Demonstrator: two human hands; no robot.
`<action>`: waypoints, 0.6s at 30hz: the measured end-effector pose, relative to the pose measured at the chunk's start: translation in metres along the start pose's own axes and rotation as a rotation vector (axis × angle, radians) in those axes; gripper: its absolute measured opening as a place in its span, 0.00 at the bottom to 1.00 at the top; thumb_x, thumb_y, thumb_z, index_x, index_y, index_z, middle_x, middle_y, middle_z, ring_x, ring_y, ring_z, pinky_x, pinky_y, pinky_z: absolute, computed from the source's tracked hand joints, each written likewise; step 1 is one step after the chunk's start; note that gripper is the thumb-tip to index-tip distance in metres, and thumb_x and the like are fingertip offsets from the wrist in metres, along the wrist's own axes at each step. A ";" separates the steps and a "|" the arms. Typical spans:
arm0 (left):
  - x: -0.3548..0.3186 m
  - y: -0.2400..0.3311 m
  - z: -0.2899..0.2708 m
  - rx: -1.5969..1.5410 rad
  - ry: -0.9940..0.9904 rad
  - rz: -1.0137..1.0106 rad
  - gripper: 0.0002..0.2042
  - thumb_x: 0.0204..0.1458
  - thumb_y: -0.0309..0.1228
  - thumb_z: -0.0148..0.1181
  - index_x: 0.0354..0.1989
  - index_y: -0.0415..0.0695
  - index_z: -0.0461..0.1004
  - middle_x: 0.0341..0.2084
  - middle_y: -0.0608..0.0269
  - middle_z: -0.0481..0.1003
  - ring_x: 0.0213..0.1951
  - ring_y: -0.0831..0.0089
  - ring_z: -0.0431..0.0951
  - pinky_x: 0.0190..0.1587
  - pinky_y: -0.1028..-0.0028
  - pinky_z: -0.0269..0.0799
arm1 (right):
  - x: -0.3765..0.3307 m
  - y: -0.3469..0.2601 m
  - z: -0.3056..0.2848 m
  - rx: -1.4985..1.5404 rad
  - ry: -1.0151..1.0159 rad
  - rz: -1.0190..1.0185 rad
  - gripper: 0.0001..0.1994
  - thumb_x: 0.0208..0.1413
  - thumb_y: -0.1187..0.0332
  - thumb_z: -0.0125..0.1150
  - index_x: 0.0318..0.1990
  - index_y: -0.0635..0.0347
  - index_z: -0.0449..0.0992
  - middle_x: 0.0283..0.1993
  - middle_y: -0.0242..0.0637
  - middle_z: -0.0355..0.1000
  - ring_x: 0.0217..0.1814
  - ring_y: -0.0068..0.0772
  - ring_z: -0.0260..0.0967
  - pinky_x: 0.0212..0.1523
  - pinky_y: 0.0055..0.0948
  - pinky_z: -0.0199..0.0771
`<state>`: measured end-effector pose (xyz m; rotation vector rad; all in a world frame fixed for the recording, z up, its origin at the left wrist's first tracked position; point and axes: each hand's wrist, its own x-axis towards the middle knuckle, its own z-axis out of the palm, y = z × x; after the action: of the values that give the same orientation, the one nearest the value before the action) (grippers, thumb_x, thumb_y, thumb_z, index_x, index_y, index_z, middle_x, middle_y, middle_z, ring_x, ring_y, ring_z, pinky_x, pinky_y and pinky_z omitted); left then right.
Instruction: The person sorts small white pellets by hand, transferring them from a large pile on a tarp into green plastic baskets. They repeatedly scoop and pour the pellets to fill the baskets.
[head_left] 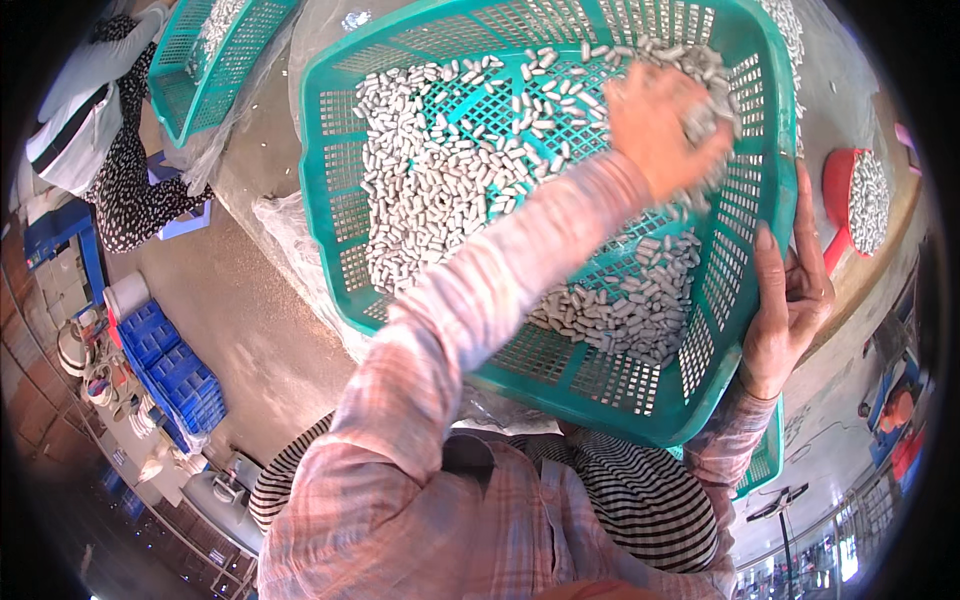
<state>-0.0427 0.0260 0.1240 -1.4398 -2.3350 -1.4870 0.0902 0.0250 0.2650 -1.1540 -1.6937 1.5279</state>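
Observation:
A large green slotted plastic basket (470, 382) lies in front of me. Inside it, small pale capsule-shaped pieces (430, 190) cover most of the left side, with more heaped in the right-hand corners. My left arm reaches across the basket, and my left hand (665, 130) is among the pieces at the far right corner. Motion smears its fingers; some pieces show between and beside them. At the right side, my right hand (788, 300) grips the basket's outer edge, thumb against the rim and fingers pointing up along the outside.
Right of the basket stands a red scoop (838, 190) full of similar pieces. Another green basket (182, 95) holds more at the far left, near a person in dotted clothing (135, 170). Blue crates (170, 365) sit at left. Part of a green basket (765, 460) shows below my right hand.

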 end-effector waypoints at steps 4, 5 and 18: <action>-0.113 0.021 -0.055 -0.191 -0.429 0.203 0.19 0.41 0.47 0.63 0.39 0.52 0.73 0.48 0.63 0.69 0.49 0.56 0.65 0.48 0.53 0.56 | -0.003 0.003 -0.001 0.019 0.072 -0.020 0.27 0.55 0.83 0.53 0.64 0.71 0.59 0.52 0.38 0.72 0.43 0.16 0.69 0.44 0.13 0.67; -0.139 0.003 -0.081 -0.186 -0.605 0.281 0.22 0.39 0.49 0.63 0.43 0.56 0.73 0.52 0.63 0.67 0.54 0.55 0.63 0.51 0.49 0.54 | -0.005 0.000 -0.005 0.018 0.049 0.014 0.27 0.55 0.83 0.53 0.64 0.71 0.59 0.53 0.39 0.71 0.44 0.16 0.69 0.46 0.14 0.67; -0.056 -0.010 -0.056 0.298 -0.487 -0.020 0.33 0.52 0.54 0.50 0.67 0.66 0.53 0.69 0.53 0.47 0.68 0.42 0.41 0.61 0.31 0.29 | 0.000 0.001 -0.002 0.026 -0.001 0.007 0.26 0.56 0.82 0.52 0.64 0.69 0.59 0.49 0.40 0.74 0.40 0.13 0.68 0.41 0.10 0.65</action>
<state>-0.0409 -0.0536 0.1222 -1.8494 -2.6825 -0.7975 0.0927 0.0260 0.2642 -1.1470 -1.6674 1.5508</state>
